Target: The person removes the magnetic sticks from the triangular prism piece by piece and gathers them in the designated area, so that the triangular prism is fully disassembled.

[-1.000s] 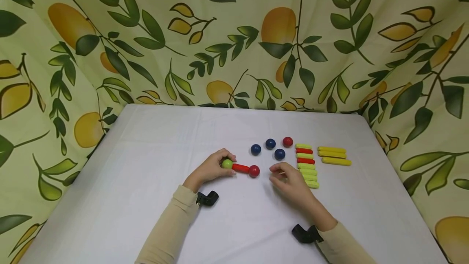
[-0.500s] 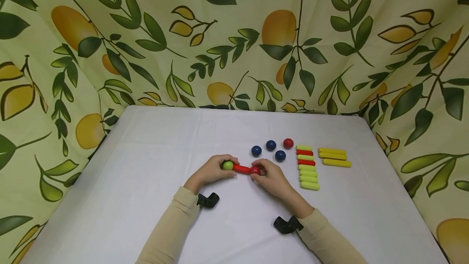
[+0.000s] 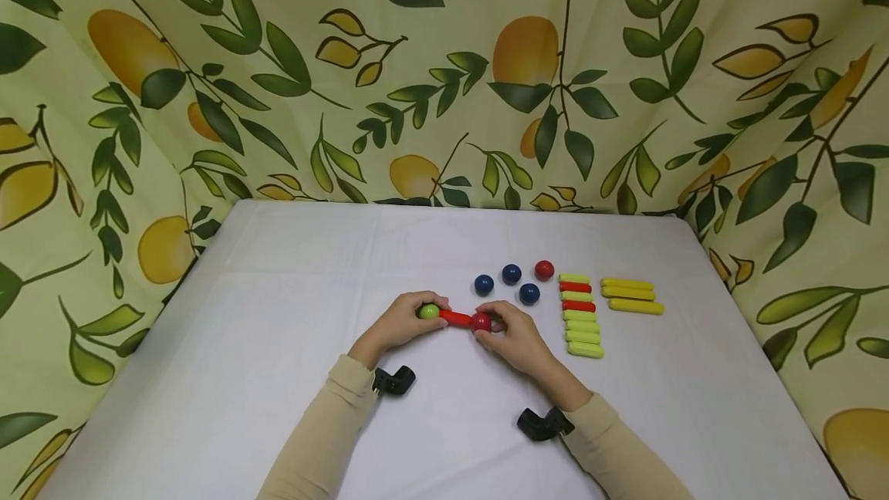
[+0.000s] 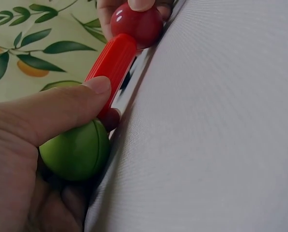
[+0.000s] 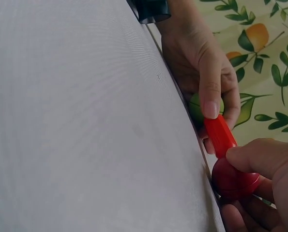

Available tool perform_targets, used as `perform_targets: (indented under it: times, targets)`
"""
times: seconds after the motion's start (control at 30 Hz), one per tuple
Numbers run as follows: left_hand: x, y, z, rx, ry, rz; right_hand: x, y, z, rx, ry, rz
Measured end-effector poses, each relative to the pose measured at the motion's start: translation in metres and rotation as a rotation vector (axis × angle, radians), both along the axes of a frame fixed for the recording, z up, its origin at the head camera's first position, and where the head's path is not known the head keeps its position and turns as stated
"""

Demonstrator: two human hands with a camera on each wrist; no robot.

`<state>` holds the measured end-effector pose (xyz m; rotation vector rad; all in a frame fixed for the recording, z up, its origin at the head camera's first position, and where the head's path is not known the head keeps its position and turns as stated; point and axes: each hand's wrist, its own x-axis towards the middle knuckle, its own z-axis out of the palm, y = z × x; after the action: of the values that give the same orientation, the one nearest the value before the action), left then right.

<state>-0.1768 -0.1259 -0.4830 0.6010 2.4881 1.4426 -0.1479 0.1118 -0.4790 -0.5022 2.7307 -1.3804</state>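
Note:
A red rod (image 3: 455, 319) lies low over the white table, joining a green ball (image 4: 76, 151) at its left end to a red ball (image 3: 481, 322) at its right end. My left hand (image 3: 401, 321) holds the green-ball end, its thumb (image 4: 88, 99) pressed along the rod beside the ball. My right hand (image 3: 512, 336) pinches the red ball between thumb (image 5: 255, 157) and fingers. In the right wrist view the rod (image 5: 219, 135) runs between both hands. Part of the green ball is hidden by the left hand.
Several blue balls (image 3: 511, 274) and a loose red ball (image 3: 544, 270) sit behind my right hand. To their right is a column of short light-green and red rods (image 3: 582, 315), then longer yellow rods (image 3: 632, 295). A leaf-patterned curtain (image 3: 444, 99) hangs behind the white table (image 3: 312, 253).
My right hand has moved left from beside the short rods and taken hold of the red ball. The left hand keeps its grip at the green-ball end.

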Motion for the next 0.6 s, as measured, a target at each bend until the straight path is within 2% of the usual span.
perform_targets:
  times: [0.43,0.6]
  targets:
    - [-0.0005,-0.0011,-0.0003,0.008,-0.039,0.004,0.0018,-0.0014,0.0019,-0.003,0.012,-0.021]
    - [-0.0012,-0.0031,-0.0007,0.000,-0.037,0.024,-0.0008,0.0000,0.0010,0.011,-0.006,-0.113]
